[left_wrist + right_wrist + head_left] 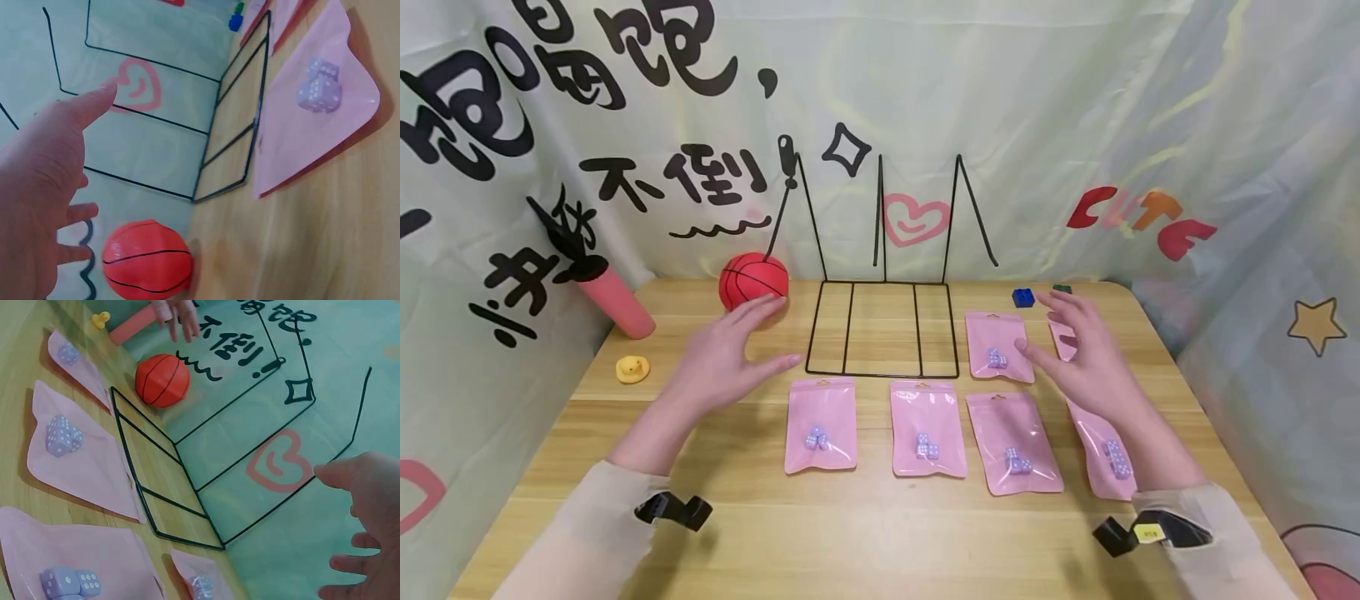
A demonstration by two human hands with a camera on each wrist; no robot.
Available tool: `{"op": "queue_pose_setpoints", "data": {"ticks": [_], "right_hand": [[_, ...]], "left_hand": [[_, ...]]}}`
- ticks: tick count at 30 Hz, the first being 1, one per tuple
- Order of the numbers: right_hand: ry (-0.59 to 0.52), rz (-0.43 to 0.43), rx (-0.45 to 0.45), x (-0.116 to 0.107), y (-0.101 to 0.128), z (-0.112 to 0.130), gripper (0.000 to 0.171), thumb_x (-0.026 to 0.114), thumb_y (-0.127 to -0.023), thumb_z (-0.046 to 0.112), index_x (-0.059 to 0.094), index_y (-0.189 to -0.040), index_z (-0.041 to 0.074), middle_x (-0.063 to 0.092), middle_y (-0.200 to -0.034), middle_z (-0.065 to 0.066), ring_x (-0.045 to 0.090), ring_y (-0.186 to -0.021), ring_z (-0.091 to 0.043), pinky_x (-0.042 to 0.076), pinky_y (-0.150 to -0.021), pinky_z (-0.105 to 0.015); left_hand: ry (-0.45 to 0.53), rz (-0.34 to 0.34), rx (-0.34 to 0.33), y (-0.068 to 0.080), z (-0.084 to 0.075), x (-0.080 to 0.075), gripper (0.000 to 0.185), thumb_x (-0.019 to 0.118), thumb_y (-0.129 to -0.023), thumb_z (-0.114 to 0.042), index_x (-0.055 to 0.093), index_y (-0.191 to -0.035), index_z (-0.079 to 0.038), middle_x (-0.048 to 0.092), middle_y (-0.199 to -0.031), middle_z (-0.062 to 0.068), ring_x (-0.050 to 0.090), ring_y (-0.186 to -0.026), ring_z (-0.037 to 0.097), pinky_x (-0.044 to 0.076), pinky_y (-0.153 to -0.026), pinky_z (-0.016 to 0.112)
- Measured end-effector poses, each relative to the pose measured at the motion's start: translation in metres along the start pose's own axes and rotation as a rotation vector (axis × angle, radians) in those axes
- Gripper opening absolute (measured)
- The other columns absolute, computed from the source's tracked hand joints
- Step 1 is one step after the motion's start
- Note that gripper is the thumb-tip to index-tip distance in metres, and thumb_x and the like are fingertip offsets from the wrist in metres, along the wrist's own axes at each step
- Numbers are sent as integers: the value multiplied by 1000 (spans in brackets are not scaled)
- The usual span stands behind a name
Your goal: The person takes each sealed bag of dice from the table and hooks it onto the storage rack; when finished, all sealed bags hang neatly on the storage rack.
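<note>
My left hand (718, 350) hovers with fingers spread beside the red basketball-patterned ball (748, 279), holding nothing. In the left wrist view its thumb points towards the black wire rack (880, 375), which has several upright prongs with bent tips. My right hand (1086, 362) is also held in the air, fingers apart and grasping nothing, over the right-hand pink zip pouches. Several such pouches lie about the rack's front and right side, including a leftmost pouch (820, 400) and a pouch (988, 333) near my right thumb. Light purple dice (62, 436) show through them. My right hand and forearm partly cover two pouches.
A blue toy brick (1023, 297) and a partly covered green brick (1062, 288) sit at the back right. On the left are a yellow rubber duck (632, 369) and a leaning pink vase (619, 304) with a dark plant. Printed cloth (1037, 100) hangs behind the wooden table (865, 542).
</note>
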State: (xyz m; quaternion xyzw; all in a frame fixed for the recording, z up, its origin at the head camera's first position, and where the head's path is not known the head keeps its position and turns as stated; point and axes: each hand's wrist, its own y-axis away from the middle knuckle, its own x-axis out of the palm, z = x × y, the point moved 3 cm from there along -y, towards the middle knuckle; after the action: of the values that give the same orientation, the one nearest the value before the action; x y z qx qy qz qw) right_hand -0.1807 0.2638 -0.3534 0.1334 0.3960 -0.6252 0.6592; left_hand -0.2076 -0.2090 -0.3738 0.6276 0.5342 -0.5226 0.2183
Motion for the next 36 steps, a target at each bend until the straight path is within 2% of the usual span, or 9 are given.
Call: {"op": "queue_pose_setpoints", "data": {"ticks": [3, 5, 9, 15, 19, 23, 28, 31, 36], "right_hand": [[-63, 7, 51, 1, -2, -9, 68, 79, -98, 17, 47, -157, 3, 44, -154, -22, 55, -132, -50, 50, -103, -64], [-100, 14, 101, 0, -3, -15, 67, 78, -99, 19, 47, -157, 4, 46, -154, -21, 56, -132, -47, 54, -104, -52], [-138, 45, 228, -1, -3, -27, 70, 75, -102, 31, 44, -160, 8, 44, -160, -19, 55, -135, -44, 57, -99, -35], [-190, 76, 388, 6, -4, -48, 75, 70, -102, 46, 44, -161, 7, 48, -158, -18, 54, -138, -38, 56, -96, -28], [-161, 61, 447, 13, -4, -64, 74, 70, -101, 50, 49, -157, 6, 51, -155, -17, 56, -135, -34, 53, -103, -32], [-134, 76, 478, 22, -5, -77, 76, 71, -100, 51, 49, -156, 3, 54, -151, -21, 56, -133, -37, 54, -99, -34], [-132, 79, 466, 32, -10, -86, 70, 72, -102, 40, 49, -153, -2, 52, -150, -25, 56, -132, -41, 53, -104, -44], [-138, 72, 516, 38, -13, -90, 66, 74, -102, 32, 49, -153, -2, 51, -150, -26, 54, -132, -42, 49, -110, -54], [-141, 60, 618, 50, -20, -99, 61, 79, -99, 26, 55, -146, -5, 56, -141, -27, 55, -127, -41, 48, -110, -51]], "left_hand": [[79, 8, 15, -4, 5, 9, 85, 80, -91, -58, 47, -161, -23, 45, -164, 6, 47, -146, 37, 41, -112, 68], [129, 15, 29, -7, 8, 16, 82, 82, -91, -52, 49, -160, -21, 45, -164, 6, 45, -147, 37, 39, -114, 67], [175, 61, 36, -13, 18, 33, 75, 80, -94, -49, 54, -157, -19, 44, -165, 6, 42, -150, 38, 35, -117, 66], [207, 161, 46, -15, 30, 59, 63, 76, -99, -44, 61, -151, -13, 43, -166, 4, 40, -151, 38, 30, -121, 62], [217, 198, 59, -16, 37, 74, 60, 75, -100, -43, 63, -149, -10, 45, -164, 10, 41, -150, 39, 33, -120, 60], [206, 219, 105, -17, 41, 84, 55, 76, -100, -39, 66, -145, -8, 52, -158, 15, 48, -146, 37, 38, -118, 56], [191, 213, 157, -20, 40, 88, 49, 79, -99, -29, 69, -140, -4, 59, -150, 17, 55, -140, 35, 42, -116, 53], [183, 212, 168, -22, 38, 89, 48, 79, -99, -28, 69, -138, -2, 61, -148, 18, 57, -138, 35, 43, -114, 52], [176, 226, 156, -22, 39, 93, 49, 78, -100, -28, 69, -138, 0, 63, -146, 17, 56, -138, 35, 43, -115, 53]]}}
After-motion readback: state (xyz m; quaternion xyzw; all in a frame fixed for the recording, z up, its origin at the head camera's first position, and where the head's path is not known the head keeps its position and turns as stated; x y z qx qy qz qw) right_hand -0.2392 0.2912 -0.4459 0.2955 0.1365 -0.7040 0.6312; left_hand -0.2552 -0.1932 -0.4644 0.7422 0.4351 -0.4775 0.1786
